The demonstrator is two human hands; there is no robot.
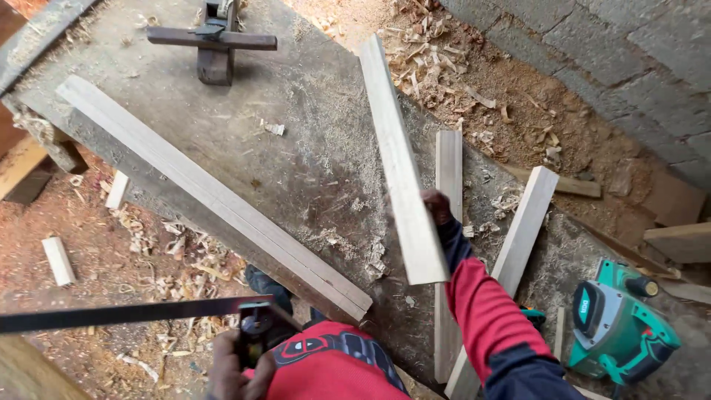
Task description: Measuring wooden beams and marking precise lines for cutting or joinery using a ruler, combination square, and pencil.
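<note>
My right hand (pixel 437 207) grips a pale wooden strip (pixel 398 155) near its lower end and holds it tilted above the workbench (pixel 296 118). Down at the bottom of the view, my left hand (pixel 229 374) holds a try square by its dark stock (pixel 255 333), and the long metal blade (pixel 126 314) points left over the floor. A long pale board (pixel 207 192) lies diagonally along the bench's near edge. Two more pale strips (pixel 518 244) rest on the bench under my right arm.
A green electric planer (pixel 615 326) sits at the right end of the bench. A dark wooden hand plane (pixel 215 44) lies at the far end. Shavings and offcuts (pixel 58 261) litter the ground. A block wall (pixel 629 67) stands at the upper right.
</note>
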